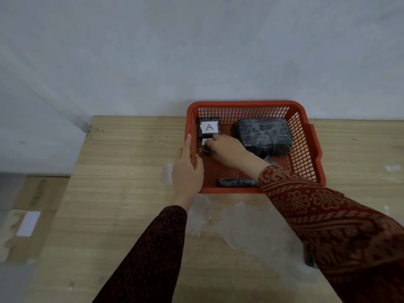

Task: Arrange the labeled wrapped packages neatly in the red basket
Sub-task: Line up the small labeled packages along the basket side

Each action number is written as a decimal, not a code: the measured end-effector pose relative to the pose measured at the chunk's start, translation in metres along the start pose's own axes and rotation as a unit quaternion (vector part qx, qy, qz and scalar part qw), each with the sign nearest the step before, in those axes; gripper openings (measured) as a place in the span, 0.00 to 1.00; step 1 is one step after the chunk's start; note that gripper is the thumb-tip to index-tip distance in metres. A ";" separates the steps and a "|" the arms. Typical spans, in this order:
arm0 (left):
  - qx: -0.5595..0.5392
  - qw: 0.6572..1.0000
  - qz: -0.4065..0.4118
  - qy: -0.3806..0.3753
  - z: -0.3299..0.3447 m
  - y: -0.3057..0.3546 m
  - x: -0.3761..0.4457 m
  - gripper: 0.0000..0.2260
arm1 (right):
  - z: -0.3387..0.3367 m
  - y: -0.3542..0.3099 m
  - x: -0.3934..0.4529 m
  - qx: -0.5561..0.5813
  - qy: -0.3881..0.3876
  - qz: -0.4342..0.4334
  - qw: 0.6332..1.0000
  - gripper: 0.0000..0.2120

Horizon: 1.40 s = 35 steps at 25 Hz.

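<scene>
Plainly, one black wrapped package (208, 127) in the red basket (251, 104) has a white label reading "A". Just in front of it, the right hand (227, 148) closes its fingers around a smaller black package (205, 145); its label is hidden. The left hand (185, 169) lies flat against the basket's left wall, fingers extended.

Right hand (227, 149) grips a small package (206, 146) inside the red basket (306, 136); left hand (188, 171) steadies its side on the worktop (131, 193).
</scene>
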<state>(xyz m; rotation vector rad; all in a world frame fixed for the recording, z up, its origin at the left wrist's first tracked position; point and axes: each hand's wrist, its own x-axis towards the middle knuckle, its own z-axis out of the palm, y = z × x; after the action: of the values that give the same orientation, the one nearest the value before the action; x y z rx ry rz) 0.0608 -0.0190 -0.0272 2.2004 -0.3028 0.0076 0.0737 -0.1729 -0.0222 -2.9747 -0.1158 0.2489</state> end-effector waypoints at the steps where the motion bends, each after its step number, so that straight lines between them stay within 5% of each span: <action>1: 0.000 1.000 0.001 0.002 -0.001 0.000 0.002 0.26 | -0.001 -0.004 0.004 0.008 0.000 0.017 1.000 0.15; 8: 0.003 1.000 0.016 0.009 0.001 -0.002 0.001 0.26 | 0.007 -0.018 0.009 -0.022 0.044 0.034 0.998 0.13; 16: 0.017 0.995 0.073 0.060 -0.001 0.003 -0.001 0.17 | -0.007 0.010 -0.071 0.139 0.083 0.085 0.983 0.13; 20: 0.173 0.966 0.183 0.063 0.002 0.009 -0.005 0.11 | -0.011 0.063 -0.128 0.147 0.049 0.175 0.972 0.14; 28: 0.201 0.941 0.264 -0.070 0.032 0.035 -0.072 0.10 | -0.001 0.096 -0.138 0.153 -0.051 0.245 0.956 0.26; 35: 0.252 0.924 0.279 -0.073 0.034 0.031 -0.073 0.12 | 0.004 0.103 -0.134 0.169 -0.066 0.229 0.956 0.25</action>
<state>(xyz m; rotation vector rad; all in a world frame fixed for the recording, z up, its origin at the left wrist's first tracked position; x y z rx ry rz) -0.0199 -0.0480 -0.0316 2.5410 -1.1111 0.2616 -0.0521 -0.2855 -0.0207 -2.6001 0.5516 0.4690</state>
